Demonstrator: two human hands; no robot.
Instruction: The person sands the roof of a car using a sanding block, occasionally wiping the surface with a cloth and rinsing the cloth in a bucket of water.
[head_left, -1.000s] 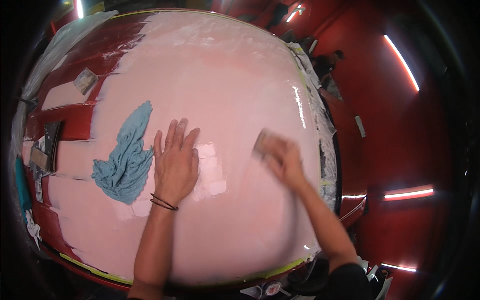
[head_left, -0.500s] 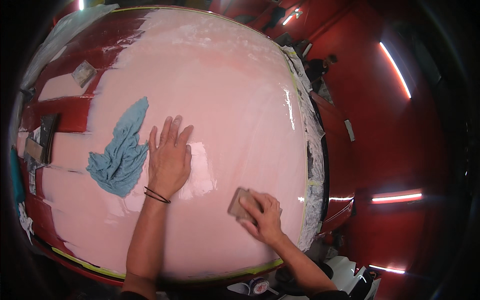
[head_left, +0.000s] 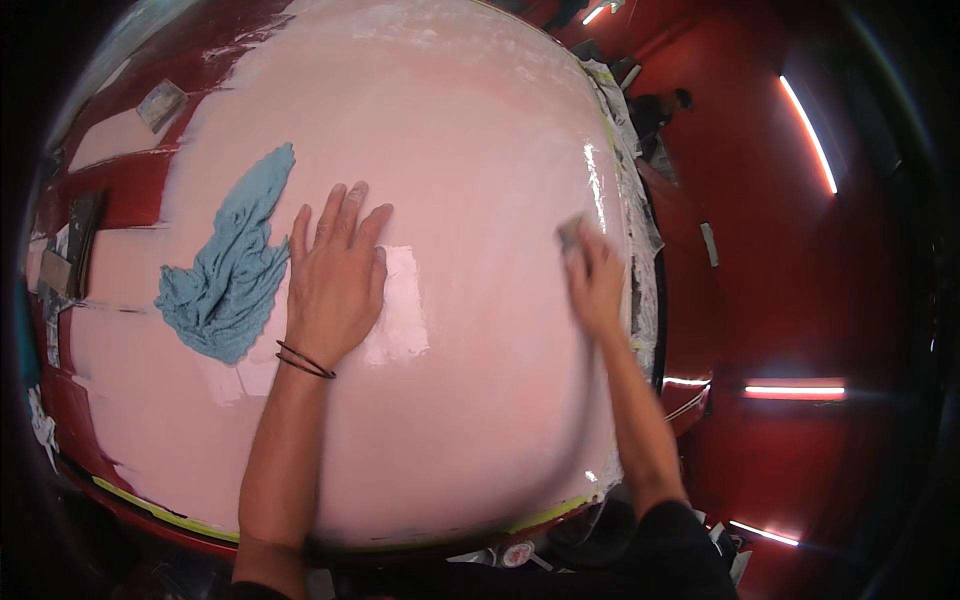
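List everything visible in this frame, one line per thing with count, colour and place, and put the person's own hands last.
Panel: one, large, domed, coated pale pink with whitish patches, fills most of the view.
Rag: one, blue-green, crumpled, lying on the panel left of the left hand.
Sanding block: one, small, grey-brown, near the panel's right edge, under the right fingertips.
Masking tape: yellow-green strip along the panel's lower edge.
Masking paper: whitish, crumpled, along the right edge.
Red bodywork: bare red areas at upper left, with small grey pieces lying on them.
Light strips: several, bright, on the dark red surroundings at right.
Wristbands: thin, dark, on the left wrist.
Left hand: flat on the panel, fingers spread.
Right hand: pressing the sanding block, blurred.
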